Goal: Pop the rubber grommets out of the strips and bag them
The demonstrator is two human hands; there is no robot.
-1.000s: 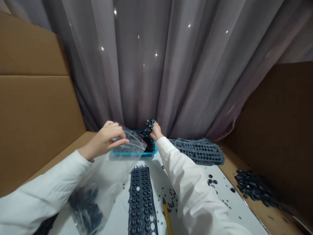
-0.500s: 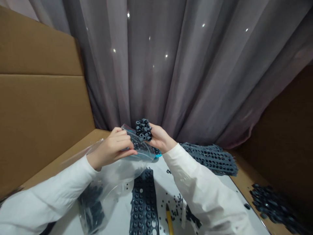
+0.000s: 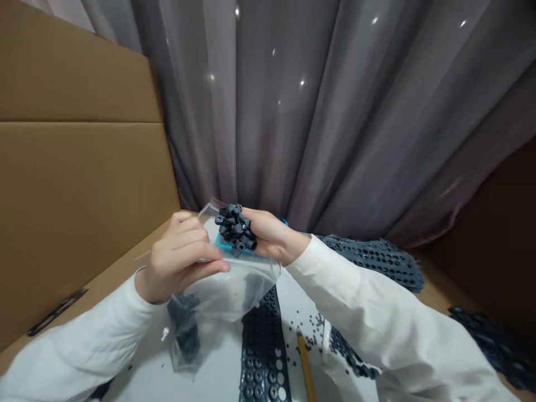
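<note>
Dark grey rubber rings (image 3: 234, 228) pinched by right hand (image 3: 272, 237), left hand (image 3: 180, 257) pinching clear bag (image 3: 221, 293)

The right hand (image 3: 274, 235) has moved left, bringing its clump of dark grey rubber grommets (image 3: 234, 228) over the clear plastic zip bag (image 3: 226, 293), which now hides most of the shallow turquoise plastic tray (image 3: 226, 244).

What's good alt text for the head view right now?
The right hand holds a clump of dark grey ring-shaped parts against the top of a clear plastic bag held by the left hand. More dark parts sit low in the bag, above a perforated dark grey sheet and a yellow pencil.
</note>
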